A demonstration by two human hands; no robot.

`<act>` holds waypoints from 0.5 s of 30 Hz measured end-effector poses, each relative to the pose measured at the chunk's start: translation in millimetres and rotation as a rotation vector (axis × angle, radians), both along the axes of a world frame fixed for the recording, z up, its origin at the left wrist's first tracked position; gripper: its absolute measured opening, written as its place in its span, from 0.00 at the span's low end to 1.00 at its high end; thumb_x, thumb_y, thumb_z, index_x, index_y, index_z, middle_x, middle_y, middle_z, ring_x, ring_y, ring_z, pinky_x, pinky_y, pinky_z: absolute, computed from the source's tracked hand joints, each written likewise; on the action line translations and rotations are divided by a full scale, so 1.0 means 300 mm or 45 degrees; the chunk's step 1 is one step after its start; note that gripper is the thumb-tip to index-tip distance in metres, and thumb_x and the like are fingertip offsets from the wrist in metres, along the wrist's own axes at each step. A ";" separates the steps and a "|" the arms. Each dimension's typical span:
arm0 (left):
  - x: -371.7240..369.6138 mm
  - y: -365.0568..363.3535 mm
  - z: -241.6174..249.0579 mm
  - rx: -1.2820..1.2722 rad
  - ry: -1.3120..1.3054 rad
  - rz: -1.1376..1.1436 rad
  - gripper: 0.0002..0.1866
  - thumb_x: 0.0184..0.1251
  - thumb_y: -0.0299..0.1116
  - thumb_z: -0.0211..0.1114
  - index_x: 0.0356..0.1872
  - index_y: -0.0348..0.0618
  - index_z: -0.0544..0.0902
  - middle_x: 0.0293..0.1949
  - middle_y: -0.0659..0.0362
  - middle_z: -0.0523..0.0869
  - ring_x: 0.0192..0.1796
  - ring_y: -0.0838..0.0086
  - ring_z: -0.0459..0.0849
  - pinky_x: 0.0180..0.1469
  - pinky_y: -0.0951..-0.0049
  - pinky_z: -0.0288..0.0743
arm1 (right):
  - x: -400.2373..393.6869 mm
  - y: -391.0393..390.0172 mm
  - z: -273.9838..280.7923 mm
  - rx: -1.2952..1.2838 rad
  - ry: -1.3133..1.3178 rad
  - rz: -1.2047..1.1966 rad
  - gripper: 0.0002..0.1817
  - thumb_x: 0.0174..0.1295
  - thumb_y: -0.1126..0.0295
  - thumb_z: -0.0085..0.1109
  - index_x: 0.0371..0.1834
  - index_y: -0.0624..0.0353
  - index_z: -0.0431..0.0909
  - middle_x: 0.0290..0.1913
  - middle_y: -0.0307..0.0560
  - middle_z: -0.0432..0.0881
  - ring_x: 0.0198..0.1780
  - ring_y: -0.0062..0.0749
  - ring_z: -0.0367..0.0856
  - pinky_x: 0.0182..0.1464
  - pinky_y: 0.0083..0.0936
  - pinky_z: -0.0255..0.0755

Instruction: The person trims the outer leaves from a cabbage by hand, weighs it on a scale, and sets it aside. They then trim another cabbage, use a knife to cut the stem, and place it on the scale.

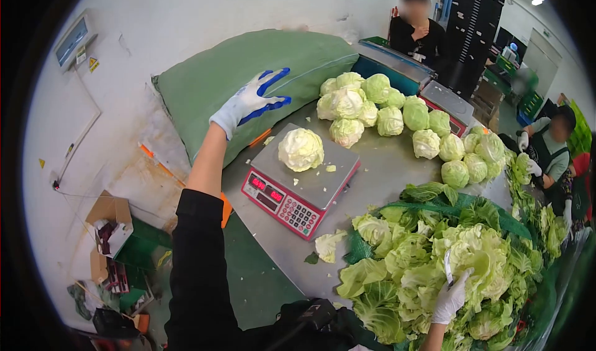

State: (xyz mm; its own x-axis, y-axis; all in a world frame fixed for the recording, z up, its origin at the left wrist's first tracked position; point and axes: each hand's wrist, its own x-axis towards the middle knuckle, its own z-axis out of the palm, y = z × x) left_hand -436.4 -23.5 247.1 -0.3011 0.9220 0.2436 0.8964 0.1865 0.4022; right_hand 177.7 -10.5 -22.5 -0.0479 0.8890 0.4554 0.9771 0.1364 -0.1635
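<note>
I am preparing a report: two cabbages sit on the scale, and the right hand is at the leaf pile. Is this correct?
Not quite: the head view shows one cabbage on the scale, not two; the right hand is indeed at the leaf pile.

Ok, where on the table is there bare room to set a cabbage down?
The biggest bare patch of table lies between the scale, the cabbage pile and the leaf heap. A narrower strip runs between the scale's keypad side and the near edge. Leaves and cabbages crowd the right.
</note>
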 end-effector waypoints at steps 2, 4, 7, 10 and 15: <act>-0.013 0.003 -0.021 -0.020 -0.019 -0.004 0.42 0.57 0.54 0.69 0.72 0.63 0.62 0.72 0.47 0.61 0.71 0.53 0.65 0.70 0.63 0.60 | -0.007 -0.002 0.015 0.148 0.016 0.099 0.45 0.52 0.81 0.61 0.75 0.61 0.51 0.62 0.61 0.74 0.41 0.52 0.82 0.40 0.37 0.74; -0.051 0.032 -0.106 -0.055 -0.068 -0.055 0.44 0.54 0.56 0.71 0.73 0.64 0.62 0.72 0.47 0.60 0.71 0.53 0.64 0.70 0.62 0.61 | -0.005 -0.003 0.011 0.094 0.023 0.068 0.45 0.52 0.80 0.61 0.75 0.61 0.51 0.59 0.61 0.76 0.39 0.52 0.82 0.39 0.37 0.74; -0.044 0.096 -0.244 -0.135 -0.079 -0.091 0.48 0.49 0.58 0.73 0.73 0.64 0.61 0.72 0.42 0.58 0.71 0.50 0.63 0.71 0.61 0.59 | -0.002 -0.009 0.011 0.000 0.015 0.004 0.45 0.52 0.80 0.61 0.75 0.61 0.50 0.48 0.59 0.81 0.34 0.51 0.81 0.36 0.39 0.73; -0.039 0.179 -0.529 -0.218 0.267 -0.097 0.47 0.48 0.55 0.75 0.72 0.62 0.64 0.71 0.43 0.62 0.70 0.54 0.65 0.70 0.62 0.61 | -0.005 -0.008 0.011 0.098 -0.021 0.010 0.47 0.49 0.80 0.62 0.76 0.63 0.50 0.29 0.55 0.80 0.26 0.49 0.77 0.31 0.40 0.70; -0.052 0.194 -0.531 -0.085 -0.709 -0.200 0.38 0.50 0.44 0.77 0.63 0.39 0.73 0.56 0.54 0.80 0.58 0.70 0.77 0.63 0.71 0.69 | -0.028 -0.017 0.041 0.003 -0.083 -0.020 0.48 0.47 0.77 0.63 0.74 0.68 0.50 0.24 0.52 0.76 0.23 0.47 0.75 0.27 0.39 0.68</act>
State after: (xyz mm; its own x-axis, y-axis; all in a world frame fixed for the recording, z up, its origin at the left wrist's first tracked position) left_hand -451.9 34.8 87.6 -0.2254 0.9739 0.0273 0.5718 0.1095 0.8130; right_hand 169.4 -15.6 -10.1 -0.0635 0.8889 0.4538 0.9877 0.1211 -0.0990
